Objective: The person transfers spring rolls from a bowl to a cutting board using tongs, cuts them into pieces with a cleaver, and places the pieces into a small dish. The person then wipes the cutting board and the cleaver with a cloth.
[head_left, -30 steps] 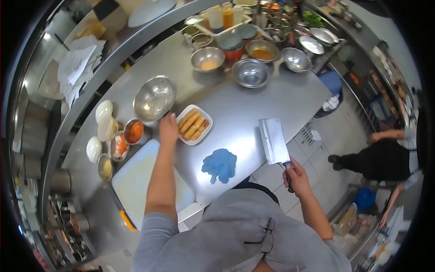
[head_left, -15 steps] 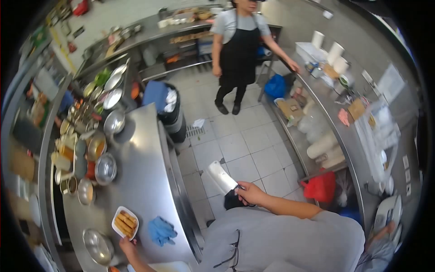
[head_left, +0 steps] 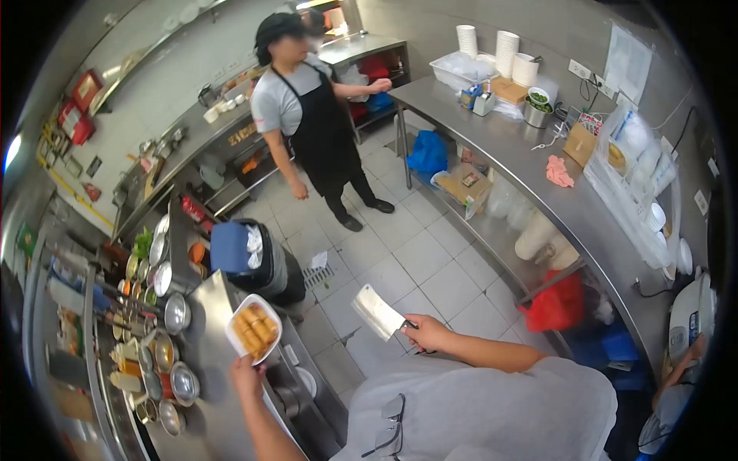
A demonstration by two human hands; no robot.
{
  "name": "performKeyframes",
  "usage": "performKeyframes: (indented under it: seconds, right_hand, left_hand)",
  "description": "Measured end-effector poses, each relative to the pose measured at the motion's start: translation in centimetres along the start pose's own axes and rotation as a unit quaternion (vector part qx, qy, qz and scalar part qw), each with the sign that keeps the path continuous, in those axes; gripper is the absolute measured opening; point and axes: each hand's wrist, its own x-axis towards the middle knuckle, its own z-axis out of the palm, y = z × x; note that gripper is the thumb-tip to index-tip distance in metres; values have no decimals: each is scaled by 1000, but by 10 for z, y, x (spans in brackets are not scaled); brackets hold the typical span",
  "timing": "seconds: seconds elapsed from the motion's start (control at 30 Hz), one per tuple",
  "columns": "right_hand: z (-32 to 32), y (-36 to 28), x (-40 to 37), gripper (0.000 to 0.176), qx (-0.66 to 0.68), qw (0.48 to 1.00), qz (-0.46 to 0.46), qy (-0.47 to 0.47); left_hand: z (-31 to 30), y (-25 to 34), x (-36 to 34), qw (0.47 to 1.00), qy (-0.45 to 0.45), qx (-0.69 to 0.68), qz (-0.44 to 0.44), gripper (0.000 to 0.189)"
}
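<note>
My left hand is closed on the near edge of a white tray and holds it up over the edge of the steel counter on the left. Several golden-brown fried rolls lie side by side in the tray. In my right hand is the dark handle of a cleaver. Its broad metal blade points forward and left over the tiled floor, with nothing touching it.
A person in a black apron stands ahead, one arm toward the right-hand steel bench. A lined bin stands past the left counter. Several metal bowls line that counter. Stacked white cups and a pink cloth are on the bench.
My left hand has raised the tray of rolls from the counter and brought it forward and right. The view has turned rightward, and the blue cloth is out of sight. The cleaver stays in my right hand.
</note>
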Motion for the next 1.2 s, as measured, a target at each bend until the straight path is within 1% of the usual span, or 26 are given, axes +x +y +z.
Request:
performKeyframes:
  seconds: [0.03, 0.1, 0.13, 0.23, 0.3, 0.33, 0.37, 0.4, 0.43, 0.5, 0.53, 0.57, 0.63, 0.7, 0.77, 0.83, 0.87, 0.93, 0.97, 1.0, 1.03, 1.07, 1.13, 1.2]
  right_hand:
    - [-20, -7, 5, 53, 9, 1000, -3, 5]
    - [-66, -21, 11, 56, -32, 999, -9, 21]
    - [-91, -21, 19, 56, -22, 999, -7, 32]
    - [-158, -18, 27, 59, 6, 999, -13, 47]
    - [-195, -20, 22, 61, -3, 993, 8, 119]
    - [-214, -11, 25, 61, 3, 991, 11, 130]
    - [-228, 7, 28, 61, 19, 986, 0, 164]
    - [-243, 15, 28, 61, 34, 979, -10, 198]
    - [-260, 25, 27, 61, 40, 977, -5, 208]
    - [-283, 21, 5, 61, 59, 965, 51, 250]
    - [-288, 14, -8, 58, 96, 957, 55, 268]
    - [-297, 28, -5, 58, 100, 954, 59, 276]
    - [-304, 67, 2, 52, 169, 922, 62, 342]
    - [-310, 65, -5, 47, 230, 897, 74, 371]
    - [-311, 74, -1, 43, 306, 852, 79, 417]
    - [-323, 51, 1, 26, 284, 840, 87, 454]
    - [-330, 50, 12, 26, 273, 843, 85, 455]
    - [-343, 46, 27, 42, 310, 813, 110, 481]
    - [-353, 40, 36, 42, 301, 815, 110, 483]
    - [-361, 29, 45, 45, 321, 802, 112, 490]
    - [-367, 18, 56, 48, 344, 787, 113, 500]
    - [-376, 8, 66, 53, 316, 789, 126, 511]
    - [-388, -10, 88, 56, 329, 783, 116, 515]
    - [-401, -26, 104, 59, 338, 781, 108, 514]
  left_hand:
    - [42, 3, 14, 999, -54, -8, 4, 23]
    - [133, 13, 33, 995, -97, 11, -7, 23]
    - [180, 20, 35, 992, -119, 21, -23, 23]
    - [304, 26, 52, 976, -212, 44, -9, 23]
    - [379, 26, 62, 971, -232, 44, -35, 23]
    - [417, 27, 65, 963, -263, 47, -43, 24]
    - [453, 28, 68, 959, -275, 50, -44, 24]
    - [489, 28, 72, 954, -285, 82, -39, 25]
    - [522, 28, 76, 948, -294, 115, -34, 25]
    - [585, 35, 77, 937, -328, 115, -40, 25]
    - [611, 38, 78, 929, -350, 110, -45, 25]
    - [643, 40, 80, 925, -359, 112, -46, 25]
    - [705, 43, 90, 918, -375, 115, -52, 25]
    - [767, 46, 101, 917, -382, 108, -42, 24]
    - [826, 46, 119, 909, -397, 124, 7, 23]
    - [889, 42, 140, 910, -397, 115, 15, 23]
    - [918, 47, 149, 910, -398, 115, 23, 24]
    - [964, 67, 155, 912, -395, 109, 21, 24]
    - [986, 75, 159, 911, -396, 113, 22, 24]
    - [1009, 73, 168, 920, -377, 104, 5, 24]
    - [1033, 72, 179, 920, -378, 102, 3, 24]
    - [1055, 72, 189, 922, -374, 100, -1, 25]
    - [1093, 69, 205, 925, -361, 123, 5, 26]
    - [1127, 63, 225, 919, -370, 139, 12, 27]
